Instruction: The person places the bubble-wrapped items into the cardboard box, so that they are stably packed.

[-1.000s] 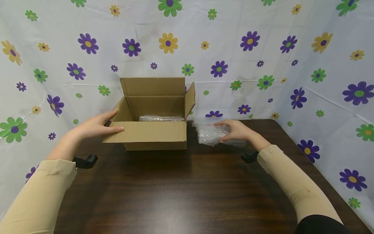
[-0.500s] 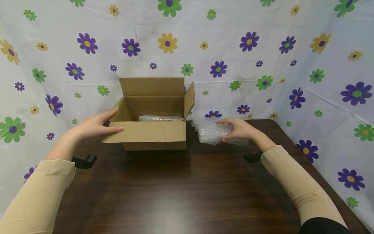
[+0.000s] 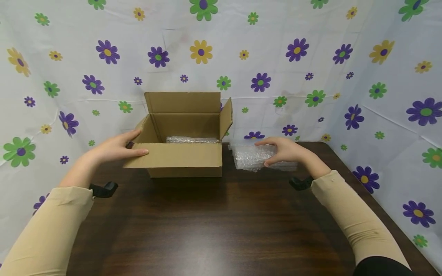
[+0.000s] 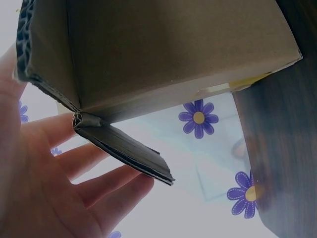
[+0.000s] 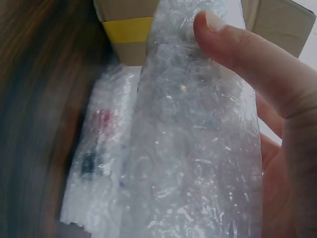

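An open cardboard box (image 3: 183, 155) stands on the table. My left hand (image 3: 114, 149) holds its left side, thumb on the front flap; in the left wrist view the fingers of that hand (image 4: 74, 183) lie behind a side flap (image 4: 126, 148). Inside the box is bubble wrap (image 3: 191, 140). To the right of the box, my right hand (image 3: 284, 150) grips a bubble-wrapped package (image 3: 246, 157). The right wrist view shows the thumb of this hand (image 5: 282, 89) across the package (image 5: 198, 144), fingers at its far side. Another wrapped package (image 5: 99, 139) lies beside it, with blurred red and dark patches.
The dark wooden table (image 3: 207, 222) extends in front of the box and to its right. A white curtain with printed flowers (image 3: 269, 50) hangs behind and at both sides. Yellow tape (image 5: 129, 30) shows on the box in the right wrist view.
My right hand has shifted slightly right and up, still around the wrapped package. The left hand keeps its place on the box; the head view has moved a little.
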Demonstrator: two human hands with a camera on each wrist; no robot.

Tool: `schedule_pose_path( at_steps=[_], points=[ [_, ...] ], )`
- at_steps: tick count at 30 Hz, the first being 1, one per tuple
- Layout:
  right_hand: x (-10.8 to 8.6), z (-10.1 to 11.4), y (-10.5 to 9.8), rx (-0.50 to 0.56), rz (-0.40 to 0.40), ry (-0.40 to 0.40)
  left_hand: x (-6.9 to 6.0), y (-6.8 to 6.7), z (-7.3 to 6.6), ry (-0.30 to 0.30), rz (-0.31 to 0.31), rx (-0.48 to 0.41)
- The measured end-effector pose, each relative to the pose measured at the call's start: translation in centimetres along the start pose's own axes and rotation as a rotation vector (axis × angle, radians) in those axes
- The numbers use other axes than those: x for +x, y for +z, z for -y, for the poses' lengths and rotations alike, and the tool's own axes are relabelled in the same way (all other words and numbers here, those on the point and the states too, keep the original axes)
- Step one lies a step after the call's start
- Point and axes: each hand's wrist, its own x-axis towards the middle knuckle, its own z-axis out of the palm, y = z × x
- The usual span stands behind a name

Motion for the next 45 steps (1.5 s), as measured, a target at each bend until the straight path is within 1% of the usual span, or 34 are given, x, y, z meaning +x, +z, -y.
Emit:
schedule_pose_path(
  at_steps=[9,15,18,21,25,31,36,45],
  points=[
    [0.4,1.4,-0.9,0.021,0.019,-0.029,-0.2,0.0,0.2,-0.008,-0.011,-0.002],
    [0.3,2.9,-1.8,0.012,0.023,-0.103,0.0,0.0,0.2,-0.009,-0.012,0.007],
    [0.1,3.5,-2.2,-0.001,0.032,-0.127,0.1,0.1,0.1,-0.008,-0.013,0.009],
    [0.0,4.0,-2.6,-0.028,0.045,-0.136,0.1,0.2,0.1,-0.013,-0.013,0.009],
    [-0.1,4.8,-3.1,-0.034,0.066,-0.151,0.1,0.2,0.0,-0.014,-0.005,0.009],
    [-0.4,6.5,-3.8,-0.01,0.094,-0.175,0.1,0.1,-0.1,-0.006,0.014,0.007],
    [-0.5,7.5,-4.4,0.009,0.116,-0.2,0.1,0.0,-0.1,-0.013,0.015,0.013],
    [-0.3,9.6,-5.4,0.002,0.117,-0.239,0.1,0.2,0.0,-0.004,0.004,0.024]
  ],
)
